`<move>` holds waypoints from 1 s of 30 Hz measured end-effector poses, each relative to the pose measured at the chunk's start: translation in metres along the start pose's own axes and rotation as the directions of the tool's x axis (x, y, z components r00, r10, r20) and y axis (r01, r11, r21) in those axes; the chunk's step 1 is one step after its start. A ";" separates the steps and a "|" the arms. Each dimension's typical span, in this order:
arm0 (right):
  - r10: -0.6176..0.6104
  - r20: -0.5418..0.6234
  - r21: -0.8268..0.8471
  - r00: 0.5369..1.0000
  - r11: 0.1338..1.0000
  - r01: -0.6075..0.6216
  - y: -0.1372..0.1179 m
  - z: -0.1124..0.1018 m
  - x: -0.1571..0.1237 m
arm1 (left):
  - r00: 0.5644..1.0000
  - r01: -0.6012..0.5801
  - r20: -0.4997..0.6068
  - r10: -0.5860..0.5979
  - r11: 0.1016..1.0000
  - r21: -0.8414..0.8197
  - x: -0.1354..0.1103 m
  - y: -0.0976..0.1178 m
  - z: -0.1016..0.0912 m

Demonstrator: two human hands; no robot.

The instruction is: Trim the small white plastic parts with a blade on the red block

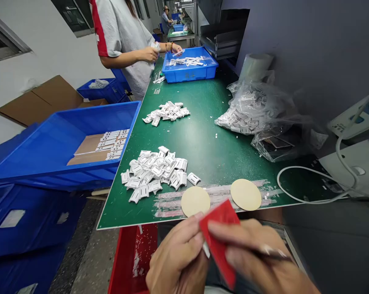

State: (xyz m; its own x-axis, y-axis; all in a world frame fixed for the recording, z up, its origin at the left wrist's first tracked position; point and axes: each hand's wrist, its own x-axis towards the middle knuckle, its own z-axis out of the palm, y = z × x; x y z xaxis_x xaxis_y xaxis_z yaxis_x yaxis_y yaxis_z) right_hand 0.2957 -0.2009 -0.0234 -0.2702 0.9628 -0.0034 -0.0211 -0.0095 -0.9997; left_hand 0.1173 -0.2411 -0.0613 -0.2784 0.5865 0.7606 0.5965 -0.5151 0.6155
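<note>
Green surface carries white pieces heaped left of the leftmost cream disc. Below that disc, the left hand has fingers clamped on a white part; below right, the right hand's fingers clamp a red sheet.

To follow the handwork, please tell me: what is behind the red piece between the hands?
A white part shows partly at the left edge of the red piece, by the left hand. The red piece and that hand cover the rest.

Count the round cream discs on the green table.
2: one disc just beyond the left hand, the other disc farther right, both near the front edge of the table.
</note>
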 end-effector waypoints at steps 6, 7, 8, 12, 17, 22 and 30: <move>0.015 -0.238 -0.002 0.971 1.000 -0.015 0.006 0.010 0.018 | 1.000 -0.012 0.021 0.011 1.000 0.019 -0.001 0.006 -0.009; 0.012 -0.192 0.002 0.981 1.000 -0.011 0.004 0.012 0.018 | 0.999 -0.002 0.032 0.001 1.000 0.030 -0.001 0.007 -0.010; 0.006 -0.196 -0.005 0.980 1.000 -0.007 0.001 0.014 0.018 | 0.999 0.005 0.040 -0.006 0.999 0.038 -0.001 0.008 -0.009; -0.023 -0.209 -0.017 0.978 1.000 0.020 -0.007 0.013 0.023 | 1.000 0.000 0.012 0.000 0.999 0.040 -0.002 0.006 -0.006; 0.038 -0.261 -0.036 0.965 0.998 -0.049 -0.002 0.008 0.029 | 1.000 0.003 0.003 -0.003 0.998 0.056 -0.002 0.001 -0.006; 0.010 -0.240 -0.010 0.971 1.000 -0.013 -0.001 0.010 0.018 | 1.000 0.003 0.021 -0.004 0.999 0.035 0.000 0.002 -0.008; -0.042 -0.154 -0.010 0.987 0.999 0.041 -0.005 0.012 0.014 | 0.999 0.031 -0.036 -0.029 0.998 0.047 0.004 0.006 -0.003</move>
State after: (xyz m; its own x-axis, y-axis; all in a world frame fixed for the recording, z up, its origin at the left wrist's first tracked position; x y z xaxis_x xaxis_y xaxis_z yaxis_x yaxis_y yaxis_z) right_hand 0.2802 -0.1905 -0.0181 -0.1179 0.9924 0.0353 -0.0222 0.0329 -0.9992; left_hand 0.1177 -0.2433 -0.0537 -0.3227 0.5786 0.7491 0.6226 -0.4664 0.6284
